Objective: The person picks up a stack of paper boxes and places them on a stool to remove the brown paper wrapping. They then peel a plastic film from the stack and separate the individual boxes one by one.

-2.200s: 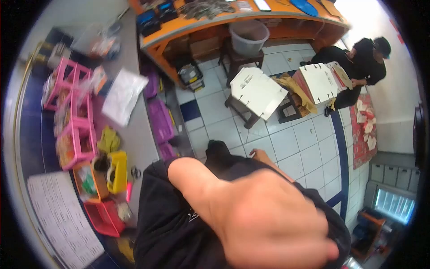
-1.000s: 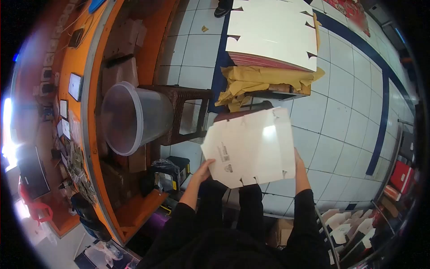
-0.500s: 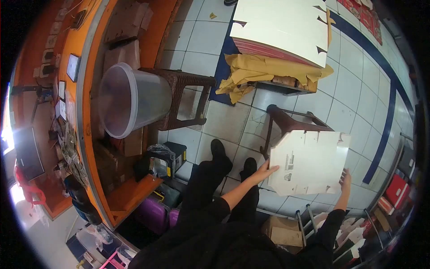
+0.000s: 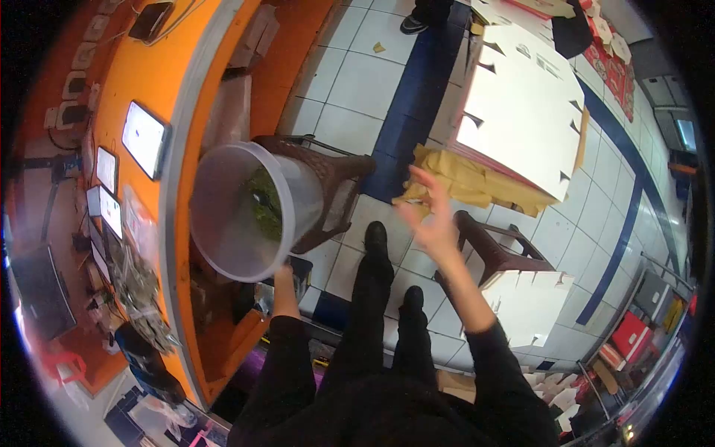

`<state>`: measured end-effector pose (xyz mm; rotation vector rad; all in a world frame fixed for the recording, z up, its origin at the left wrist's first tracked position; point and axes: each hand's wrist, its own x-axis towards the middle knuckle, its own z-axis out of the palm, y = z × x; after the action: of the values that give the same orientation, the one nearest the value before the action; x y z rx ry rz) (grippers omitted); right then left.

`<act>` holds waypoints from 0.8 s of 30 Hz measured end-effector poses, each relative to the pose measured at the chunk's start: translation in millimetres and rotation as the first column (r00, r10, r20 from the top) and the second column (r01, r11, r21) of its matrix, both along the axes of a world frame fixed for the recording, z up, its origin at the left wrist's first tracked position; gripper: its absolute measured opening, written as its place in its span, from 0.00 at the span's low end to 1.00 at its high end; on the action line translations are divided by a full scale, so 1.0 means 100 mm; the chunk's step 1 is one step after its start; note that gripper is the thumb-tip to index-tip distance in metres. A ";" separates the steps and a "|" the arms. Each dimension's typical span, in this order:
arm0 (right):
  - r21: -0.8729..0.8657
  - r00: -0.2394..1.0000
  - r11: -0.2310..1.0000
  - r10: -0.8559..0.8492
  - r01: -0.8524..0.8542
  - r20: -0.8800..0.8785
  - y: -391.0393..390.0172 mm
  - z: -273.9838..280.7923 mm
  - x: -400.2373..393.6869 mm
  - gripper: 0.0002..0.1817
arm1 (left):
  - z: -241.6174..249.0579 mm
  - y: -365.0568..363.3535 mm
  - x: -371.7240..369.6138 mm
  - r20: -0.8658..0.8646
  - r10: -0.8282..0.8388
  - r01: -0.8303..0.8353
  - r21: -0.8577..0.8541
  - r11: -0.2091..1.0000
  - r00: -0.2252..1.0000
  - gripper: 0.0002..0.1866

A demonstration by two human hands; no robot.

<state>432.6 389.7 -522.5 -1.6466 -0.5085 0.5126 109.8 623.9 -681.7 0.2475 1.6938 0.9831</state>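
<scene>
Head view: the left hand (image 4: 284,277) sits at the lower rim of the clear plastic bucket (image 4: 249,208), which lies tilted on the brown stool (image 4: 335,186), mouth toward the camera; whether that grip is closed on the rim I cannot tell. The right hand (image 4: 428,216) is raised with fingers spread, holding nothing, to the right of the bucket and near the yellow paper (image 4: 465,186) beneath the white carton stack (image 4: 521,112).

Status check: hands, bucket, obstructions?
Left hand at clear bucket rim, grip unclear. Right hand open, empty. Bucket tilted on brown stool. Nothing between.
</scene>
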 end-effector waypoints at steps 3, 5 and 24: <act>0.004 0.980 0.980 0.198 -0.198 0.021 1.43 0.07 -0.10 0.41 | 0.12 0.24 -0.03 0.053 -0.047 0.047 -0.014 0.999 0.998 0.33; -0.004 0.937 0.942 0.332 -0.335 -0.110 1.91 -0.03 -0.21 0.37 | 0.08 0.25 -0.11 0.074 -0.081 0.084 -0.036 0.996 0.994 0.33; -0.172 0.531 0.516 0.711 -0.839 -0.462 0.98 0.25 -2.55 0.43 | 0.96 -2.37 -1.32 -0.040 -0.029 0.011 -0.389 0.921 0.999 0.33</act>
<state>177.6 487.9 -497.2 -1.5491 -0.9582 1.6633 -22.2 386.9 -586.1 0.0230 1.8830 0.6091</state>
